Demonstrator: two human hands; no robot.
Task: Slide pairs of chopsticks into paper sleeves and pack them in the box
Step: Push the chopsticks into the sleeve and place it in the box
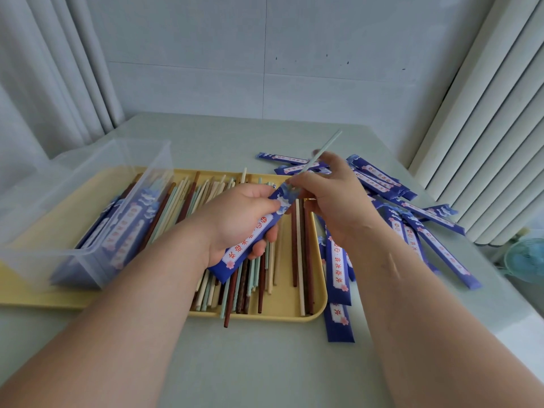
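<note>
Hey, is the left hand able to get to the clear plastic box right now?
Probably yes: the clear plastic box sits open-topped near the left hand, nothing between them, though that hand holds a blue paper sleeve.

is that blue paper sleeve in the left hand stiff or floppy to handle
Probably light and somewhat floppy: the paper sleeve is thin and flat, gripped mid-length by the left hand. Its mouth likely crumples easily; the right hand steers the mint chopstick right at it.

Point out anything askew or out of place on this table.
One dark brown chopstick pokes over the near rim of the yellow tray onto the table. Loose blue sleeves lie crisscrossed right of the tray, not stacked. Nothing looks damaged.
</note>
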